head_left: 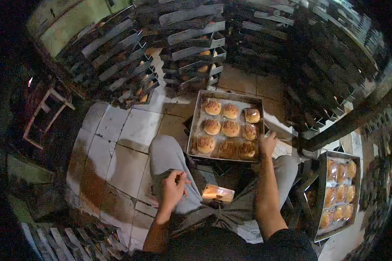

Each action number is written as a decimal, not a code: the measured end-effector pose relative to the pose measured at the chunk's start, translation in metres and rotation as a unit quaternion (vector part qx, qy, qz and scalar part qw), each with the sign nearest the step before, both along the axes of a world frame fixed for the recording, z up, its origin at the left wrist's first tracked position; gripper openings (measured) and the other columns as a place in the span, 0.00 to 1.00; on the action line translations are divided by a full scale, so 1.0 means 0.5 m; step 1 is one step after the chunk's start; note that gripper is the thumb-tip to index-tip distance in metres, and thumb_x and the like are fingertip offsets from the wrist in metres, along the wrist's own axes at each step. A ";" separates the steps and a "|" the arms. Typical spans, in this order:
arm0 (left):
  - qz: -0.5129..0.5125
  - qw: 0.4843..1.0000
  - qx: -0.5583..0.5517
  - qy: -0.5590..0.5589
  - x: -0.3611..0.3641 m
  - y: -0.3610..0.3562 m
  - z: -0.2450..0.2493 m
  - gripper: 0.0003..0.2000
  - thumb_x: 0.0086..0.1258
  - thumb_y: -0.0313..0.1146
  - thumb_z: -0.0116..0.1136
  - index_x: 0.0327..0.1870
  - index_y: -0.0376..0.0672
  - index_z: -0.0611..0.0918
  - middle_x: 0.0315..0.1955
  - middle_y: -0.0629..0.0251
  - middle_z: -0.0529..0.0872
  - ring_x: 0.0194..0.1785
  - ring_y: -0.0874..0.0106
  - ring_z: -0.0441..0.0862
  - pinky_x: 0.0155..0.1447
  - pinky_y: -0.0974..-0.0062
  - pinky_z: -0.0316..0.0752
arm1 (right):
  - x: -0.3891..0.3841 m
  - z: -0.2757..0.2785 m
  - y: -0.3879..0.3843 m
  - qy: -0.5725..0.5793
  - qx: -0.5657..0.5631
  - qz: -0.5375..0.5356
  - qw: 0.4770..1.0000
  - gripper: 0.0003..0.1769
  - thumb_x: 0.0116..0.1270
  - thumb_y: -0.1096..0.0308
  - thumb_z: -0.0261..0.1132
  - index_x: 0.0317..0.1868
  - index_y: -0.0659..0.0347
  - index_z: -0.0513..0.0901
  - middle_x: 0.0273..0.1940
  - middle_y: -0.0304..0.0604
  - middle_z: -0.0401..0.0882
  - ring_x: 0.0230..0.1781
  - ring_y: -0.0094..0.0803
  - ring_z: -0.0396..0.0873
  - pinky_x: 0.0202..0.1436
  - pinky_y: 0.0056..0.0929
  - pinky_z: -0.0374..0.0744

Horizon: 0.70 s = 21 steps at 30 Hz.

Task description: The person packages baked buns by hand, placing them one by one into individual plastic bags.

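Observation:
In front of my knees stands a square metal tray (197,126) with several round glazed buns (212,126), dark streaks on their tops. Some of the buns at its right side look wrapped in clear film. My right hand (268,145) is at the tray's lower right edge, blurred, so its grip cannot be made out. Over my left knee, away from the tray, my left hand (174,189) has its fingers curled towards the thumb; whether something small is between them is hidden. A shiny packet (217,193) with an orange face lies between my thighs.
To my right, a second metal tray (321,195) contains several film-wrapped buns (342,191). Stacked trays (196,39) rise ahead and on both sides, some with buns inside. A dark beam (353,119) slants in at the right. A wooden frame (43,113) stands left on the tiled floor (126,165).

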<state>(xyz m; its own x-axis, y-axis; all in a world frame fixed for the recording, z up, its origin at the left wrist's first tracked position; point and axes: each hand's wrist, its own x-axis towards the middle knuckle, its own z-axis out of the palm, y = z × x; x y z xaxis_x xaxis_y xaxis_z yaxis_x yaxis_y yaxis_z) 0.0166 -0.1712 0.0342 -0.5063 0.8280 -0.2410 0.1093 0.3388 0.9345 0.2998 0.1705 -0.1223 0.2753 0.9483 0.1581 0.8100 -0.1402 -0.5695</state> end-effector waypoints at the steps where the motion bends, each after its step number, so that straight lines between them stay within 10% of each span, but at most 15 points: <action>1: 0.001 1.000 0.002 -0.018 0.004 -0.004 0.010 0.12 0.82 0.37 0.53 0.48 0.35 0.78 0.31 0.59 0.88 0.15 0.74 0.80 0.15 0.75 0.66 | 0.054 -0.139 0.034 -0.035 -0.148 0.089 0.984 0.31 0.66 0.53 0.69 0.63 0.66 0.77 0.57 0.65 0.79 0.57 0.62 0.78 0.60 0.53 0.78; 6: 0.027 0.999 0.020 -0.014 0.003 -0.023 0.031 0.14 0.82 0.39 0.52 0.48 0.35 0.79 0.30 0.60 0.87 0.16 0.75 0.80 0.16 0.76 0.66 | 0.103 -0.305 0.016 -0.056 -0.293 0.141 0.944 0.22 0.67 0.53 0.65 0.48 0.64 0.87 0.36 0.56 0.86 0.43 0.55 0.84 0.47 0.47 0.81; 9: 0.056 0.995 0.079 -0.003 -0.014 -0.060 -0.029 0.12 0.82 0.38 0.53 0.48 0.35 0.79 0.29 0.60 0.87 0.16 0.76 0.79 0.17 0.76 0.67 | 0.108 -0.285 -0.010 -0.290 -0.247 0.376 0.845 0.29 0.68 0.43 0.63 0.49 0.64 0.86 0.39 0.55 0.87 0.42 0.48 0.84 0.45 0.44 0.80; 11: 0.056 0.995 0.072 -0.029 -0.014 -0.061 -0.014 0.10 0.81 0.35 0.54 0.47 0.36 0.80 0.30 0.61 0.87 0.18 0.77 0.80 0.18 0.77 0.68 | 0.043 -0.168 -0.118 0.084 -0.354 0.259 0.895 0.28 0.69 0.45 0.61 0.48 0.64 0.85 0.39 0.50 0.86 0.42 0.43 0.83 0.46 0.42 0.79; 15: -0.080 0.975 0.085 0.190 0.006 -0.016 -0.074 0.13 0.77 0.38 0.61 0.46 0.36 0.82 0.29 0.61 0.87 0.23 0.70 0.84 0.32 0.71 0.78 | -0.100 -0.127 -0.295 0.469 -0.273 0.205 0.814 0.21 0.70 0.50 0.58 0.42 0.62 0.84 0.36 0.43 0.82 0.37 0.37 0.78 0.43 0.37 0.76; 19: -0.263 0.953 -0.102 0.107 0.044 0.042 -0.174 0.17 0.74 0.46 0.58 0.44 0.38 0.84 0.39 0.48 0.88 0.42 0.51 0.86 0.48 0.58 0.78 | -0.134 -0.151 -0.401 0.625 -0.235 0.200 0.717 0.19 0.73 0.56 0.53 0.43 0.60 0.84 0.37 0.37 0.81 0.35 0.29 0.77 0.41 0.33 0.75; 21: -0.333 0.929 -0.137 0.083 0.062 0.024 -0.201 0.19 0.74 0.48 0.58 0.46 0.39 0.84 0.41 0.46 0.88 0.45 0.49 0.85 0.50 0.56 0.78 | -0.126 0.102 -0.454 0.687 -0.274 0.098 0.666 0.19 0.70 0.54 0.54 0.39 0.60 0.85 0.35 0.36 0.81 0.33 0.29 0.77 0.39 0.32 0.75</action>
